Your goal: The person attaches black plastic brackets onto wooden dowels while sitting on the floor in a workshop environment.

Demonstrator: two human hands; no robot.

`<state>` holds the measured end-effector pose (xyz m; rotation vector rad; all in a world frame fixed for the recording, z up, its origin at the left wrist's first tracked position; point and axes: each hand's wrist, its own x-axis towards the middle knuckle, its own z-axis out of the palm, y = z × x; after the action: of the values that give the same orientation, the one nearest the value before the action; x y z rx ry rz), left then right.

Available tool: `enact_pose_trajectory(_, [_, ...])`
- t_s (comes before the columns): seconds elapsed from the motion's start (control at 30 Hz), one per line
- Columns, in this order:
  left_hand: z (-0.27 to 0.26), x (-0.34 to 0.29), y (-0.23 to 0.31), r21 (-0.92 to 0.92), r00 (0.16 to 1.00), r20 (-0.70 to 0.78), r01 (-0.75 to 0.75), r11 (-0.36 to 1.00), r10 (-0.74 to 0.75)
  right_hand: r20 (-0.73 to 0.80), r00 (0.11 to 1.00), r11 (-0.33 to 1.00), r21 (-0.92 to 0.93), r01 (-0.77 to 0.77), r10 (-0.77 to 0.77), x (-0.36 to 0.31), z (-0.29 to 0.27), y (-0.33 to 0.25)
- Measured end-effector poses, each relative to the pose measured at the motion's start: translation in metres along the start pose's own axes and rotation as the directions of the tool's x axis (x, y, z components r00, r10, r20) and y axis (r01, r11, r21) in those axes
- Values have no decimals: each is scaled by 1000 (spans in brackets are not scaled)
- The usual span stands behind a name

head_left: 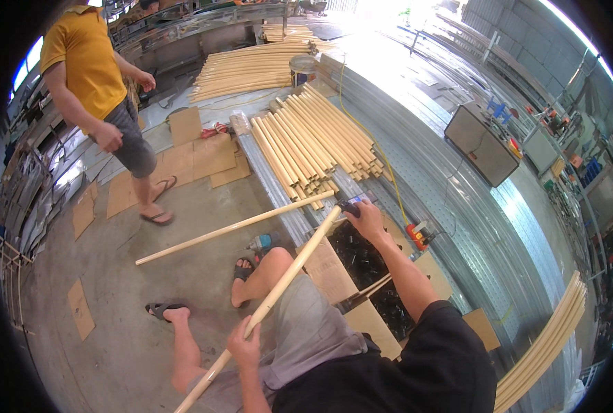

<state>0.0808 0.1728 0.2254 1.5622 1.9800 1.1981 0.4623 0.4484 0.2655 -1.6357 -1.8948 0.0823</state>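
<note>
A long cream-coloured tube [289, 275] slants across my lap, its far end raised ahead of me. Wrapped round its lower part is my left hand [244, 343]. At the far end, my right hand [366, 219] grips a small black fitting [348, 207] against or beside the tube's mouth; whether it sits inside cannot be told. Below my right forearm, an open cardboard box [326, 265] holds many small black pieces [361, 256]. Another cream tube [231, 228] lies ahead, one end on the floor and the other near the stack. A teal power tool [262, 241] rests by my foot.
Stacked cream tubes [313, 141] lie ahead on metal profiles [389, 117], with more tubes [540, 344] at the right. A yellow cord [368, 131] runs to an orange socket block [416, 235]. Cardboard sheets [203, 158] cover some floor. A person in a yellow shirt [90, 62] stands at left.
</note>
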Motion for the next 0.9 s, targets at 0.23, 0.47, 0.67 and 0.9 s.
enact_pose_trajectory(0.23, [3,-4,0,-20,998,-53,-25,999,24,132,986,995,38,93,-97,6,-17,0])
enact_pose_trajectory(0.47, [6,-5,-6,105,996,-57,-58,993,64,184,968,985,14,172,-172,8,-18,-11])
enact_pose_trajectory(0.67, [2,5,0,-106,975,129,194,975,-180,206,949,970,88,225,-239,20,-21,5])
enact_pose_trajectory(0.9, [7,12,2,61,991,-28,-132,989,134,173,958,973,82,218,-229,35,-29,-12])
